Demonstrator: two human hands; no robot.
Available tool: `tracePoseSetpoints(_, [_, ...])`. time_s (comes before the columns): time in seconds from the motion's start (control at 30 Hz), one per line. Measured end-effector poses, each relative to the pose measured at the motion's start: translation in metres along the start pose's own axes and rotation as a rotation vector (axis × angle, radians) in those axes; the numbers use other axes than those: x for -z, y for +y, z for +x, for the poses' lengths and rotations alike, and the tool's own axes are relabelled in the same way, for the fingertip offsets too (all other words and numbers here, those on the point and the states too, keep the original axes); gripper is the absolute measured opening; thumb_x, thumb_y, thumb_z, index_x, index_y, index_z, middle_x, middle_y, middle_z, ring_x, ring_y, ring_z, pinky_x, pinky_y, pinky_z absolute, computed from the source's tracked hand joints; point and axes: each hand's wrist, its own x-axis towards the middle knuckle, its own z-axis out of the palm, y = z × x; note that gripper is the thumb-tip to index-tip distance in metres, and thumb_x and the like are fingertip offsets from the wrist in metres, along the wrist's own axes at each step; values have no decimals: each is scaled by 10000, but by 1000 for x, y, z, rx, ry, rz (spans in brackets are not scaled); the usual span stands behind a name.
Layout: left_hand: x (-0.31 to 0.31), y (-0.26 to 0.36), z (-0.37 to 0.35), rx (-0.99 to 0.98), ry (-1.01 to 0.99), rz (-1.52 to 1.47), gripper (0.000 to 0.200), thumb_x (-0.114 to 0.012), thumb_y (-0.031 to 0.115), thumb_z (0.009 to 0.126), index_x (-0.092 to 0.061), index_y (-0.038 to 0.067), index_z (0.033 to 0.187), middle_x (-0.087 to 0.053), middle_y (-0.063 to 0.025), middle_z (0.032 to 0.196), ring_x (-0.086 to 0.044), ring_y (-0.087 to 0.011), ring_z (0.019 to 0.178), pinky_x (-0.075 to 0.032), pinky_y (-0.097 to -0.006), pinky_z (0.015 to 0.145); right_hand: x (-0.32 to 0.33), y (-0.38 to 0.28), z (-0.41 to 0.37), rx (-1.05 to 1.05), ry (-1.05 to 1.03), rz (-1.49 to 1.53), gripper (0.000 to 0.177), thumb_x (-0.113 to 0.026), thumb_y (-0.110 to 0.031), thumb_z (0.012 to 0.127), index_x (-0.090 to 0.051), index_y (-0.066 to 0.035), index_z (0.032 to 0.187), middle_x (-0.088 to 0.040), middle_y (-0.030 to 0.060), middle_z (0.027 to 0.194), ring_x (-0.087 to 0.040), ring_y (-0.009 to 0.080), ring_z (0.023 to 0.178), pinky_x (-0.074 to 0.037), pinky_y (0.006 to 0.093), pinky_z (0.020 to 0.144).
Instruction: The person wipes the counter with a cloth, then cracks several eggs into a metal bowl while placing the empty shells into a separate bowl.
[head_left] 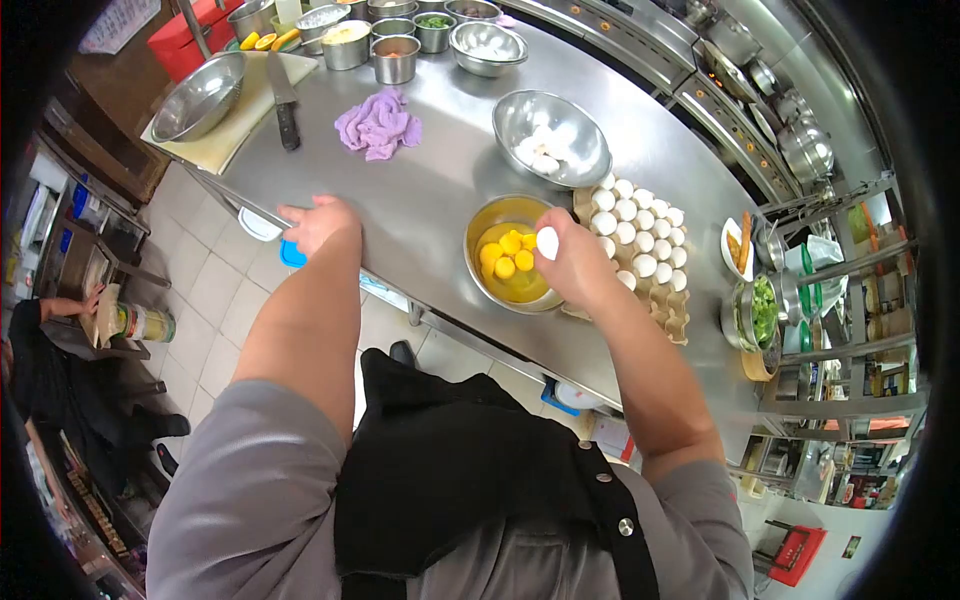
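My right hand (575, 262) holds a white egg (547, 242) at the right rim of a metal bowl (478, 278). Several yellow egg yolks (505, 267) lie in clear liquid inside that bowl. To the right of the hand is a cardboard egg tray (668, 312) with several white eggs and some bare cups. Behind the yolk bowl, a second metal bowl (515, 115) contains white eggshells (545, 150). My left hand (325, 222) rests on the near edge of the steel counter (420, 200), fingers spread, holding nothing.
A purple cloth (378, 125) and a knife (284, 105) lie at the left, near a cutting board (215, 148) bearing a tilted metal bowl (200, 97). Metal containers (396, 60) line the back. A bowl of chopped greens (762, 310) stands right. Another person (70, 350) is at far left.
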Motion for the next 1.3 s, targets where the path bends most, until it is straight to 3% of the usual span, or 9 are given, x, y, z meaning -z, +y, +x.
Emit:
tracePoseSetpoints(0.13, [-1, -6, 1, -2, -31, -15, 746, -607, 394, 982, -322, 169, 1633, -498, -270, 1462, -626, -442, 1248, -566, -578, 939, -11, 8, 4, 6, -30, -41, 362, -732, -139, 871, -577, -94, 1195, -721, 224, 1054, -696, 431, 1014, -545, 512, 868])
tracePoseSetpoints(0.23, [39, 14, -20, -728, -380, 1214, 801, -783, 330, 899, -428, 138, 1590, -418, -136, 1640, -358, -418, 1524, -481, -608, 1098, -25, 19, 8, -45, -34, -42, 417, -765, -170, 858, -586, -131, 1233, -722, 211, 1042, -709, 401, 1009, -557, 492, 857])
tracePoseSetpoints(0.33, [42, 11, -25, -920, -380, 1416, 619, -745, 352, 936, -564, 170, 1500, -492, -102, 1587, -464, -358, 1453, -444, -610, 1118, -26, 16, 12, -100, -135, 61, 500, -780, -205, 848, -591, -170, 1310, -731, 173, 1061, -711, 387, 1034, -557, 504, 856])
tracePoseSetpoints(0.4, [12, -2, -2, -1069, -275, 1549, 574, -706, 372, 968, -574, 183, 1493, -508, -93, 1570, -504, -318, 1420, -449, -616, 1096, -36, 28, 12, 97, 6, -4, 432, -757, -159, 838, -636, -168, 1252, -730, 169, 1031, -715, 389, 1022, -557, 514, 837])
tracePoseSetpoints(0.43, [8, -3, -1, -1105, -246, 1591, 571, -705, 371, 968, -576, 181, 1491, -510, -94, 1568, -504, -319, 1419, -451, -614, 1094, -28, 18, 6, 27, 8, 92, 405, -741, -121, 825, -651, -134, 1220, -734, 176, 1041, -714, 391, 1023, -560, 511, 838])
tracePoseSetpoints(0.6, [8, -2, 4, -1144, -201, 1731, 557, -701, 367, 969, -585, 174, 1478, -519, -95, 1559, -508, -321, 1415, -460, -603, 1080, -27, 18, 9, 157, -27, -121, 498, -750, -150, 808, -609, -55, 1276, -741, 172, 1048, -719, 386, 1009, -561, 497, 859])
tracePoseSetpoints(0.9, [10, 2, -3, -1153, -210, 1767, 531, -694, 359, 972, -601, 160, 1456, -535, -98, 1541, -514, -326, 1408, -478, -583, 1055, -16, 6, 2, 92, -44, -51, 585, -757, -278, 793, -598, -5, 1285, -732, 205, 1084, -707, 393, 1058, -557, 499, 920])
tracePoseSetpoints(1.2, [15, 1, -4, -1156, -270, 1709, 507, -686, 350, 974, -617, 146, 1433, -551, -100, 1524, -520, -330, 1401, -496, -563, 1030, -10, 2, -8, 100, -59, -77, 502, -786, -241, 781, -629, -24, 1206, -740, 177, 1081, -718, 383, 1036, -561, 493, 895])
tracePoseSetpoints(1.3, [26, 5, -26, -1133, -336, 1563, 499, -683, 348, 975, -622, 141, 1425, -557, -101, 1518, -523, -332, 1399, -501, -556, 1022, 13, -8, -7, 110, 155, 79, 441, -800, -214, 762, -664, -92, 1162, -733, 164, 1077, -712, 388, 1015, -565, 480, 881])
